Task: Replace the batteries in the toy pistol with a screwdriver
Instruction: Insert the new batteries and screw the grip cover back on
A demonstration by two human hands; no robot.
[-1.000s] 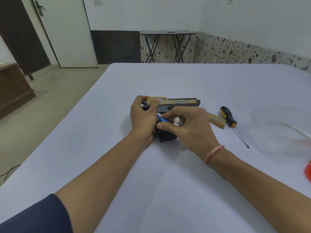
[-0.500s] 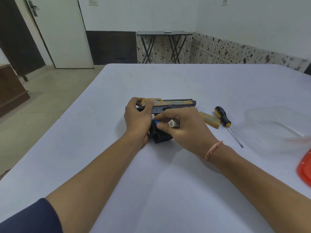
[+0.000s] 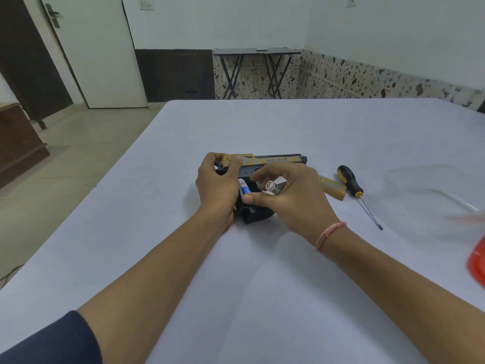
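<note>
Lying flat, black-gold toy pistol [image 3: 275, 160], blue battery [image 3: 244, 187] inside.

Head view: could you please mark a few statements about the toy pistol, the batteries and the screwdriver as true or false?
1. The screwdriver lies on the table, right of the toy pistol. True.
2. The right grip holds the screwdriver. False: it holds a silver-ended battery.
3. A blue-and-white battery sits in the pistol's open compartment. True.
4. The left grip lies flat on the table. False: it holds the pistol's rear.
</note>
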